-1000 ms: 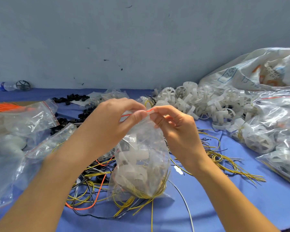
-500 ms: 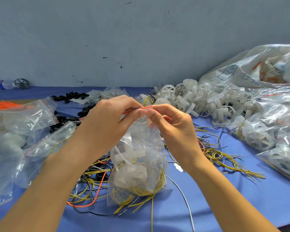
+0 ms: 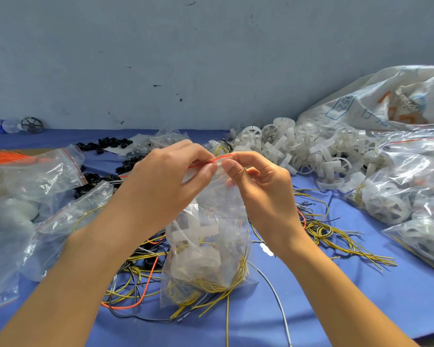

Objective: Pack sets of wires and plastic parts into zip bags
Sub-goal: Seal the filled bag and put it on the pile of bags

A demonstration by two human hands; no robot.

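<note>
A clear zip bag [image 3: 208,249] stands upright on the blue table, filled with white plastic wheel parts and coiled yellow wires. Its red-lined zip strip [image 3: 217,159] runs along the top. My left hand [image 3: 166,181] pinches the strip from the left between thumb and forefinger. My right hand [image 3: 258,186] pinches it from the right, thumbs almost touching. Loose yellow, black and orange wires [image 3: 138,284] lie around the bag's base.
Empty zip bags [image 3: 43,176] lie at left, black round parts [image 3: 105,144] behind them. A heap of white wheel parts [image 3: 311,151] and filled bags [image 3: 416,196] sit at right, with a large white sack [image 3: 376,106] against the wall. More yellow wires [image 3: 336,236] spread at right.
Both hands have stayed pinched on the bag's top strip, shifting slightly upward; the bag stands a little straighter. The view tilted a little.
</note>
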